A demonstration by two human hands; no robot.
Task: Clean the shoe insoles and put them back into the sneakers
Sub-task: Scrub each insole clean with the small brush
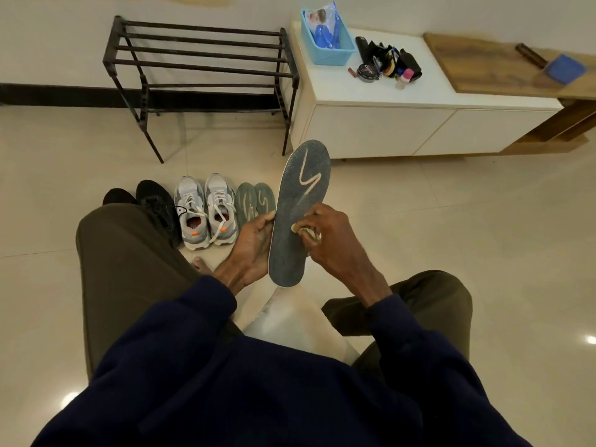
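Observation:
A dark grey insole (298, 201) with a pale S mark stands nearly upright between my knees. My left hand (254, 243) grips its left edge. My right hand (329, 240) presses a small pale cloth (304, 232) against the face of the insole, near its middle. On the floor beyond lie two greenish insoles (254, 201) side by side, next to a pair of grey sneakers (206, 211) with white laces. A pair of black sneakers (154, 204) stands left of those, partly hidden by my left leg.
An empty black metal shoe rack (200, 59) stands against the wall. Right of it is a low white cabinet (403, 124) with a blue basket (325, 37) and shoe-care items (387, 64). A wooden bench top (490, 66) carries a blue brush (562, 69).

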